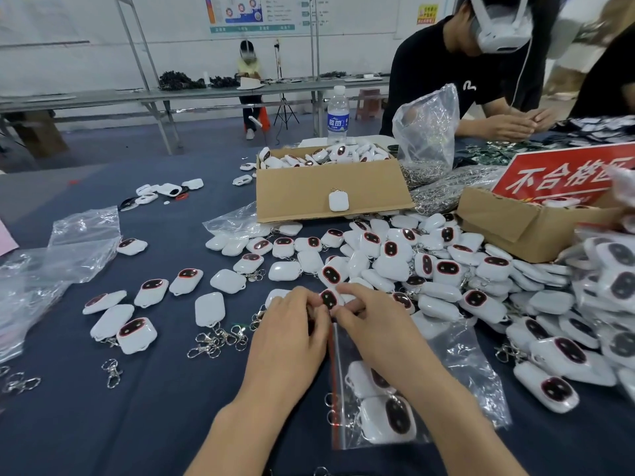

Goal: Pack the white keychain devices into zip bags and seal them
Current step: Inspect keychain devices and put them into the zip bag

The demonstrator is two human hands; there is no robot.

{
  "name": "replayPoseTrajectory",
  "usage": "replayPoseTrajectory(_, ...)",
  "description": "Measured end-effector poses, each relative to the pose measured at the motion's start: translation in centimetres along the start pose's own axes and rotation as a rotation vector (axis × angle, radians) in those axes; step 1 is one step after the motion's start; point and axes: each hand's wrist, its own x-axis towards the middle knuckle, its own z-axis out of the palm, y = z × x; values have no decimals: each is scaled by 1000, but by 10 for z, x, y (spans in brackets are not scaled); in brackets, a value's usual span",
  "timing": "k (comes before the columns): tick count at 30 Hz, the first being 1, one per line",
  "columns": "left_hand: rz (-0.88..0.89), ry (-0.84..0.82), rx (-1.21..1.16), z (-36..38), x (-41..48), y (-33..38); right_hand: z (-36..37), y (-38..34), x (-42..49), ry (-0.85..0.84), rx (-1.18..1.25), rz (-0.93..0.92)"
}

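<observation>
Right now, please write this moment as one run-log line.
step: sealing; zip bag: two devices inside; left hand: pinches zip end; right hand: pinches zip end

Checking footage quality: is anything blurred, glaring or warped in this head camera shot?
Head view: fisheye bends the far table; the keychain devices at the right edge smear out of focus; the zip bag throws white glare; lighting is even, shadows soft.

A long metal table runs along a white wall hung with a poster. A person sits behind it beside a tripod on grey floor. Nearer, a second table lies under dark blue cloth.
</observation>
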Motion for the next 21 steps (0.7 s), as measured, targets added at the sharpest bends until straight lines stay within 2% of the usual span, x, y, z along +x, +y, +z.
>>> replayPoseTrajectory(3, -26, -36, -178, -1, 3, -2, 1, 2, 2, 3, 73, -31)
replayPoseTrajectory(8, -132, 18, -577, -8, -1, 1, 1, -1, 6, 27, 342, -89)
replayPoseTrajectory(10, -148, 15, -667, -10, -2, 3, 2, -2, 5, -4, 401, -90)
replayPoseTrajectory(21, -167, -88, -709, -17, -3, 7, -3, -2, -1, -98, 522, -105)
